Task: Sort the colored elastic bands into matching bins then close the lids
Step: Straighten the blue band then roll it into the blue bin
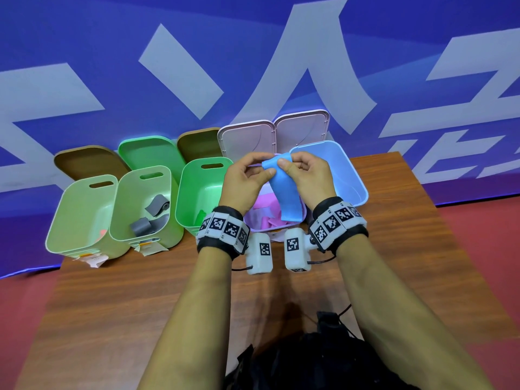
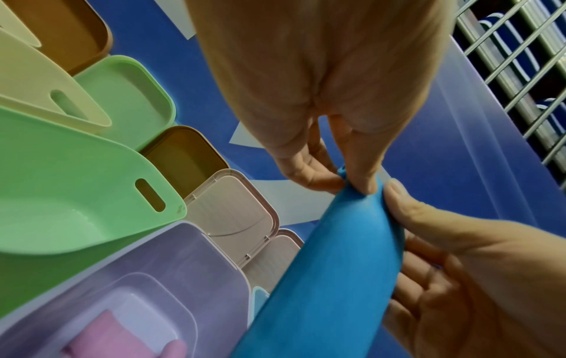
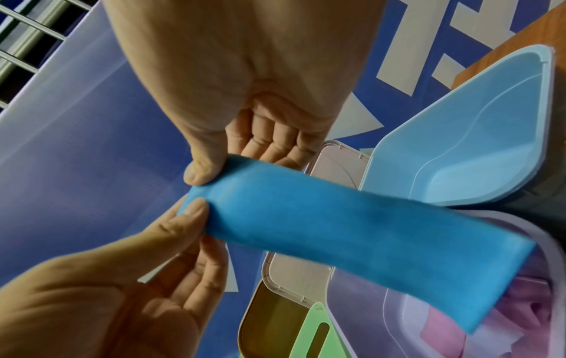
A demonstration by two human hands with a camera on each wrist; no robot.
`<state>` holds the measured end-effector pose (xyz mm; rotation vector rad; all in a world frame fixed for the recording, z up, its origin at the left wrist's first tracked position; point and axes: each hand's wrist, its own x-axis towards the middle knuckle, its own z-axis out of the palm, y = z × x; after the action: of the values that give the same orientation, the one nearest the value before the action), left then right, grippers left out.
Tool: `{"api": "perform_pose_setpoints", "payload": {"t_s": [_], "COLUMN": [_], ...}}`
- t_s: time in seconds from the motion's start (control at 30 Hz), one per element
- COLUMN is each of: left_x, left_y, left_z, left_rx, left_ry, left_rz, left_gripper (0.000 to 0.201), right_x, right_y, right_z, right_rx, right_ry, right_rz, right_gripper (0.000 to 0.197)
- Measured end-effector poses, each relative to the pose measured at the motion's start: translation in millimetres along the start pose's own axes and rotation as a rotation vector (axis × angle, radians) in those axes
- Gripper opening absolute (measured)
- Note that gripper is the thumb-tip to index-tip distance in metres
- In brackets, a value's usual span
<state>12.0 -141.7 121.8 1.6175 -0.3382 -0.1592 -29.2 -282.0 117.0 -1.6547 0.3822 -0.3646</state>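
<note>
Pinching the far top end of the blue band (image 1: 282, 190) between left hand (image 1: 247, 182) and right hand (image 1: 306, 178), thumbs pressing its corners. Hanging long axis downward, free end pointing near, into the lilac bin (image 1: 302, 218) holding pink bands (image 1: 267, 222). Sitting right: the blue bin (image 1: 354, 175), lid open.

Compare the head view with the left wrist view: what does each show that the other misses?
Only the head view shows the grey bands in the second bin from the left, the wooden table, the wrist cameras and the blue bin's inside. Only the left wrist view shows a metal grille above the backdrop. Both show the left hand and right hand pinching the top of the blue band, hanging over the purple bin with pink bands inside.
</note>
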Motion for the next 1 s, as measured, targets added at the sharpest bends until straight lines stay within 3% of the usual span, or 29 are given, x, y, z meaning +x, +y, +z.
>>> {"api": "perform_pose_setpoints", "payload": {"t_s": [0.1, 0.2, 0.47, 0.63, 0.8, 0.9, 1.0], "left_x": [0.9, 1.3, -0.2, 0.5, 1.6, 1.2, 1.2], "left_y": [-0.8, -3.8, -1.3, -2.1, -4.3, -5.4, -4.0], "left_z": [0.2, -0.9, -1.2, -0.6, 1.6, 3.1, 1.4], "left_rx": [-0.01, 0.014, 0.037, 0.031, -0.017, -0.024, -0.019], "left_ry": [0.019, 0.032, -0.01, -0.009, 0.0, 0.02, 0.016], "left_rz": [-0.01, -0.014, 0.051, 0.045, 0.015, -0.011, 0.006], "left_gripper": [0.025, 0.019, 0.033, 0.027, 0.018, 0.012, 0.018], "right_x": [-0.7, -0.7, -0.6, -5.4, -5.1, -3.5, -0.9], "right_y": [-0.1, 0.6, 0.7, -1.8, -1.8, -3.5, -0.4], "right_z": [-0.4, -0.1, 0.5, -0.9, 0.6, 0.4, 0.3], "right_rx": [0.041, 0.07, 0.016, 0.066, 0.108, 0.077, 0.04], "right_ry": [-0.011, -0.028, -0.024, -0.04, -0.061, -0.057, -0.054], "right_rz": [0.015, 0.027, -0.003, -0.004, -0.001, -0.017, -0.015], "right_gripper": [0.011, 0.023, 0.009, 0.005, 0.02, 0.014, 0.014]}}
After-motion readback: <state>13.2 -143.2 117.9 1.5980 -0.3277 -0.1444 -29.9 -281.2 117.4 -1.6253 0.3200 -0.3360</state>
